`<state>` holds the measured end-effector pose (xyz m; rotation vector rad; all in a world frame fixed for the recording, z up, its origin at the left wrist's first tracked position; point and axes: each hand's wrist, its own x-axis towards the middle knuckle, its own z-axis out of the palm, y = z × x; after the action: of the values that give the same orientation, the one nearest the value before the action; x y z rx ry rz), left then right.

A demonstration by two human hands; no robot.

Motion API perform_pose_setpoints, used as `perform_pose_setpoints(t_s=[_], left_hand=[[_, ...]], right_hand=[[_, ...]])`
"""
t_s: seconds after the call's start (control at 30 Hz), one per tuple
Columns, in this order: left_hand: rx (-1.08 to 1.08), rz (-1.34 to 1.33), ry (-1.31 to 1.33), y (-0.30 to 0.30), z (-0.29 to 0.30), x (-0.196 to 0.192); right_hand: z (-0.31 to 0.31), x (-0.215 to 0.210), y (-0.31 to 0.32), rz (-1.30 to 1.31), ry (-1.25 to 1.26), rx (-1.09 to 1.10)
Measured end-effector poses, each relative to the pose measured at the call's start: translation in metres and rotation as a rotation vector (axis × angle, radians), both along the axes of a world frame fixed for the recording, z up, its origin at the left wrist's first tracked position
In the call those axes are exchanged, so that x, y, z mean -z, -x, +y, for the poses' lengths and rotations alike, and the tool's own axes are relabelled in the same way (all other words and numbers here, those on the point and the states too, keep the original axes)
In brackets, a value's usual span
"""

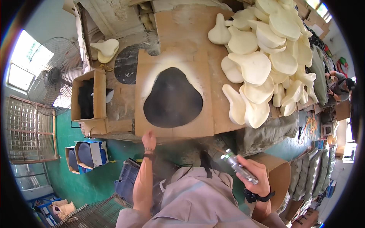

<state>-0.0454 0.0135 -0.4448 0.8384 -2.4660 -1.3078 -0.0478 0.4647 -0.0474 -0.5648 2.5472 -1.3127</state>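
A spray gun with a metal body is gripped in my right hand, to the right of my lap and lower than the tabletop. My left hand is closed at the table's front edge, by the near edge of a cardboard sheet; whatever its fingers hold, if anything, is hidden. Flat on that sheet lies a black, rounded-triangular cover piece, narrow end away from me. Pale overspray surrounds its far end. Neither hand touches it.
Cream foam saddle pads are piled on the right of the table, with a few more pads at far left. A carton of black pieces stands left. Smaller boxes sit on the floor near a wire fan.
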Motion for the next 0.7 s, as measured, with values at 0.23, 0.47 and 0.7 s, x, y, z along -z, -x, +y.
perform_pose_setpoints(t_s=[0.23, 0.47, 0.7], left_hand=[[-0.217, -0.376, 0.431, 0.084, 0.043, -0.064], [-0.207, -0.172, 0.435, 0.101, 0.042, -0.083], [-0.224, 0.245, -1.647, 0.131, 0.016, -0.046]], right_hand=[[0.02, -0.003, -0.002, -0.035, -0.019, 0.136], [0.024, 0.03, 0.0, -0.022, -0.01, 0.147], [0.015, 0.05, 0.003, -0.054, 0.058, 0.098]])
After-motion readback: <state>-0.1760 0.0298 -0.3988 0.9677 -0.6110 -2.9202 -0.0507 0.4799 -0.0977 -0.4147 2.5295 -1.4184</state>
